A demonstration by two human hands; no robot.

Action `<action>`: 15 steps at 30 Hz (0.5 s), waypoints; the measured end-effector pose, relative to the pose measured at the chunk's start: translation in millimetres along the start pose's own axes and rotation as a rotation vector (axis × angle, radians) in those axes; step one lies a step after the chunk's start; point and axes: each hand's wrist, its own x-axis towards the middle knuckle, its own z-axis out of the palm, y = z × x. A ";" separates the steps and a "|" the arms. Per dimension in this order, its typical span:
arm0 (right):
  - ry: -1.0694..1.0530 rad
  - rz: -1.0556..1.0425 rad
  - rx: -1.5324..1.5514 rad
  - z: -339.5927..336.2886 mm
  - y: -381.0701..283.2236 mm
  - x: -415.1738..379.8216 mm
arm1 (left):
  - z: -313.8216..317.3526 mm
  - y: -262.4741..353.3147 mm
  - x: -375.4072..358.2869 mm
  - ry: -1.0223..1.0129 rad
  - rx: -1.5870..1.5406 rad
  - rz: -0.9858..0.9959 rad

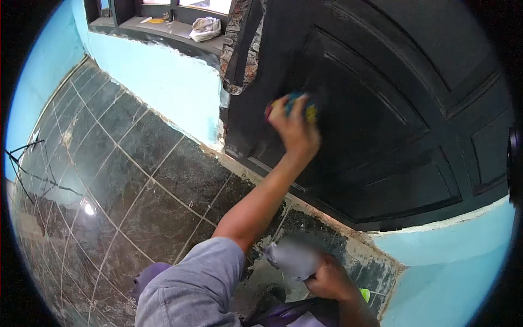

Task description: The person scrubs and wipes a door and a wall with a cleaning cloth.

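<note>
left hand at the dark door, colourful pad under its fingers.
the left hand [298,133], nearer the door [359,131], has its fingers bent over the pad [311,113], which lies between palm and panel; its long axis is too blurred to tell. the right hand [331,282], low and well apart, grips a blurred grey thing [295,259] by its near end.
</note>
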 end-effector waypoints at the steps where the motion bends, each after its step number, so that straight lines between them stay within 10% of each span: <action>1: -0.003 -0.028 -0.033 1.0 4.8 1.1 | 6.2 20.7 24.0 -0.065 -0.009 0.114; 3: -0.003 -0.022 -0.023 -1.0 5.2 5.8 | 21.2 48.1 46.8 -0.134 -0.029 0.424; 7: -0.056 0.085 0.038 -3.1 11.6 14.3 | 23.2 -15.7 -20.2 -0.022 -0.165 0.332; 12: -0.042 0.184 0.047 1.2 22.6 12.2 | -77.1 -89.4 -215.8 -0.644 -0.019 -0.023; 15: -0.004 0.147 0.021 -0.1 30.4 8.8 | -64.0 -62.1 -169.0 -0.561 -0.122 0.018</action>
